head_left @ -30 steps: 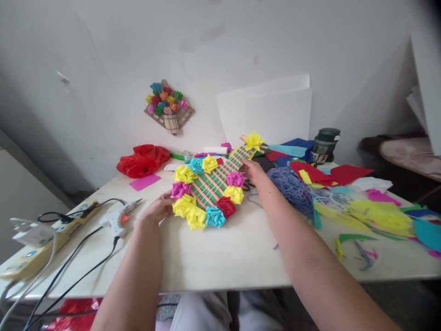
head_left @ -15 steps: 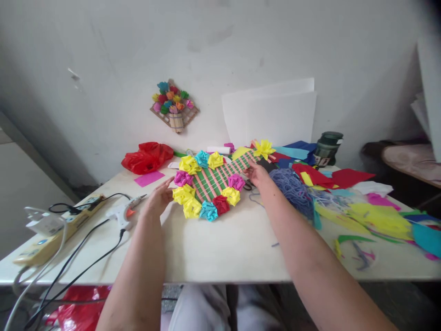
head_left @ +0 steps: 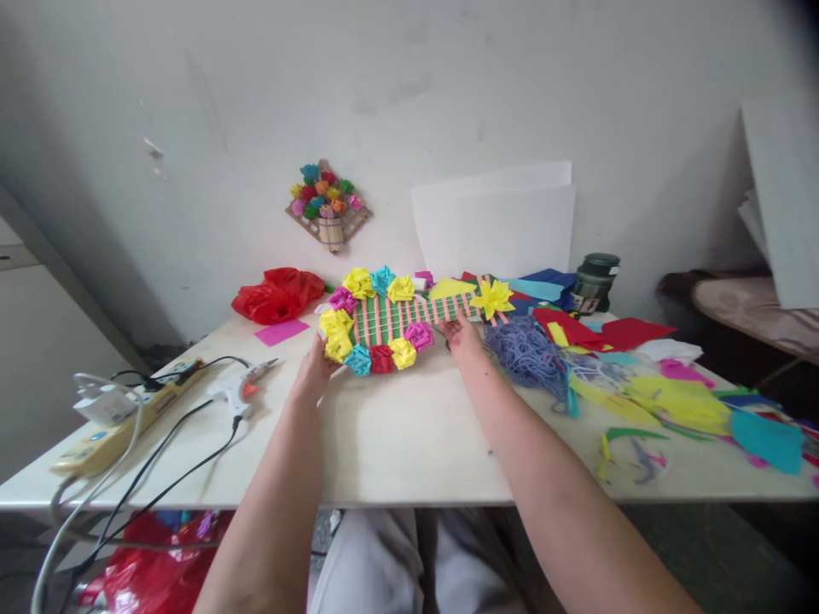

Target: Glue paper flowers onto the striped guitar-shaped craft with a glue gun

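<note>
A guitar-shaped paper craft (head_left: 397, 318) is held up over the table, its neck pointing right. Green and pink strips with white strings make up its face, and yellow, blue, red and magenta paper flowers ring the body. One larger yellow flower (head_left: 492, 298) sits at the head end. My left hand (head_left: 316, 368) grips the body's left edge, its fingers partly hidden behind the flowers. Under the neck, my right hand (head_left: 461, 334) is closed on it, with the thumb side toward me.
On the left lie a glue gun (head_left: 238, 389) with its cord and a power strip (head_left: 128, 418) with plugs. A red plastic bag (head_left: 276, 295) is at the back. To the right are tangled purple yarn (head_left: 530, 351), coloured paper scraps (head_left: 682, 404) and a dark jar (head_left: 595, 281).
The guitar craft has turned so its neck lies nearly level instead of slanting up to the right. Both hands still hold it, and the camera view has shifted slightly.
</note>
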`<state>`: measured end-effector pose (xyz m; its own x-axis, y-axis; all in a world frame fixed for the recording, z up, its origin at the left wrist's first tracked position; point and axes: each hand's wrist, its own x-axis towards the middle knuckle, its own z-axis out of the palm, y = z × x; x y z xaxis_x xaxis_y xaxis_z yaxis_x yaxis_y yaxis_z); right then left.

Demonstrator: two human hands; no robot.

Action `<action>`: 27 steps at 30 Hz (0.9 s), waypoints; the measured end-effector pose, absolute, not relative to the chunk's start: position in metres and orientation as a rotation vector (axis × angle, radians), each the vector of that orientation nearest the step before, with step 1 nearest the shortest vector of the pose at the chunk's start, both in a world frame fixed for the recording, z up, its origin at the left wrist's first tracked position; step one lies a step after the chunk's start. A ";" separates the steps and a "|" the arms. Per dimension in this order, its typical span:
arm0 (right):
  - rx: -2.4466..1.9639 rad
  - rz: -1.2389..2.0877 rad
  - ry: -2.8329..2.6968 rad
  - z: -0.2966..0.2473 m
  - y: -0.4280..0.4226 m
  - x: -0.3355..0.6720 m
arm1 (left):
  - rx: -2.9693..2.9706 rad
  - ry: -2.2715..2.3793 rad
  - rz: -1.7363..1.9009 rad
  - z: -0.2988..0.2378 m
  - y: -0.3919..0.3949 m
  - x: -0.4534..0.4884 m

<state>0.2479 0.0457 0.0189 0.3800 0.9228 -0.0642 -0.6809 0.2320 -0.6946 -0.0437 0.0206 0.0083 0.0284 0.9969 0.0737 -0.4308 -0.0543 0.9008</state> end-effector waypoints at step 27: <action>-0.635 1.182 -0.525 0.001 0.018 0.246 | 0.811 0.502 1.383 -0.004 0.016 -0.056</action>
<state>0.2462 0.0181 0.0010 0.2985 0.9533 0.0461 -0.6738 0.2446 -0.6973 -0.0555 0.0157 -0.0042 0.1494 0.9783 0.1437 -0.6581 -0.0100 0.7528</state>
